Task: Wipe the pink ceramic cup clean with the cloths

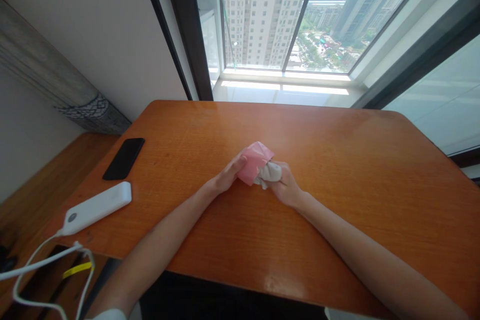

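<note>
A folded pink paper [254,159] with a white underside sits at the middle of the orange wooden table [337,200]. My left hand [227,176] pinches its left edge with fingers pressed together. My right hand [285,184] grips the paper's lower right part, where the white side [270,172] bulges out between the fingers. Both hands rest low on the tabletop, close together, with the forearms reaching in from the near edge.
A black phone [124,158] lies face down at the table's left. Nearer me lies a white power bank [96,207] with white cables [41,265] hanging off the edge. A large window [300,25] stands beyond the table; a wooden floor step is at left.
</note>
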`<act>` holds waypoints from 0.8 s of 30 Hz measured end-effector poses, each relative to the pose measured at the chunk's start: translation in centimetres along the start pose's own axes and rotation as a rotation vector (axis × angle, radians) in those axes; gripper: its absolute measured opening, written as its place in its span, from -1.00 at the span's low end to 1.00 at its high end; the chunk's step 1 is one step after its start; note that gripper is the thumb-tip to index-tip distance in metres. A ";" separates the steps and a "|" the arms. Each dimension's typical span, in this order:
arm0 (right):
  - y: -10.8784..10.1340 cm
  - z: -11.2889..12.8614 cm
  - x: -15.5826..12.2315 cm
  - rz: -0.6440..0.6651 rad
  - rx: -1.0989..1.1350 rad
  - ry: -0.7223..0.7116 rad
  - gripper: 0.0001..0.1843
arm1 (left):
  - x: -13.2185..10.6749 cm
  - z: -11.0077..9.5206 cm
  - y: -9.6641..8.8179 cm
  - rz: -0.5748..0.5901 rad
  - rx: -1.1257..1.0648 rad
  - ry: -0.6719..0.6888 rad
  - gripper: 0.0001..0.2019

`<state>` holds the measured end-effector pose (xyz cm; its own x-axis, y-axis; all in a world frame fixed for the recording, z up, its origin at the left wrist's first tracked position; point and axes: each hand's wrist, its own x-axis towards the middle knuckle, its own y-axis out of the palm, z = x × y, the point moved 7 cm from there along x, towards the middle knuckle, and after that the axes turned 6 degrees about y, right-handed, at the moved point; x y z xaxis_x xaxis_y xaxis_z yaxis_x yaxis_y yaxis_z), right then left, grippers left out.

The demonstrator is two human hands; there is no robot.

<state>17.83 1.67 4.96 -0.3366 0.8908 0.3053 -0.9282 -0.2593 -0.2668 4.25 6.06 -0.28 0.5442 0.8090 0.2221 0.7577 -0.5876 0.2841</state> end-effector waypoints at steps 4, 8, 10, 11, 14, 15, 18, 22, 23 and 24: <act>0.1 0.6 -0.3 0.137 -0.221 -0.089 -0.88 | -0.1 -0.9 0.3 0.016 0.039 -0.022 -0.18; 0.2 0.8 -0.3 0.152 -0.329 -0.134 -0.87 | -0.1 -1.3 0.2 0.015 0.040 0.001 -0.19; 0.1 0.8 -0.3 0.115 -0.276 -0.127 -0.82 | -0.2 -1.3 0.2 0.020 0.034 0.016 -0.21; 0.1 0.7 -0.3 0.089 -0.236 -0.116 -0.76 | -0.3 -1.2 0.3 0.030 0.021 0.016 -0.21; 0.3 0.3 -0.2 -0.004 -0.073 -0.050 -0.58 | -0.6 -1.1 0.8 0.086 -0.040 -0.022 -0.12; 0.5 0.1 -0.2 -0.038 -0.028 -0.027 -0.60 | -0.7 -1.1 0.9 0.098 -0.055 -0.032 -0.09; 1.0 -1.4 0.2 -0.146 0.297 0.148 -0.87 | -0.5 -1.1 0.7 0.076 -0.055 -0.011 -0.02; 2.0 -3.8 0.2 -0.198 0.924 0.492 -0.77 | 0.0 -1.2 0.2 0.043 -0.001 0.059 -0.01; 1.9 -3.8 0.2 -0.198 0.956 0.509 -0.78 | 0.1 -1.2 0.2 0.050 0.015 0.071 -0.01; 1.7 -3.8 0.3 -0.199 0.952 0.505 -0.79 | 0.2 -1.2 0.2 0.055 0.029 0.078 -0.02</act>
<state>16.74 2.91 1.13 -0.2648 0.9426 -0.2035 -0.7742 -0.0820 0.6275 4.08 6.04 0.92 0.5561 0.7715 0.3091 0.7383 -0.6293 0.2425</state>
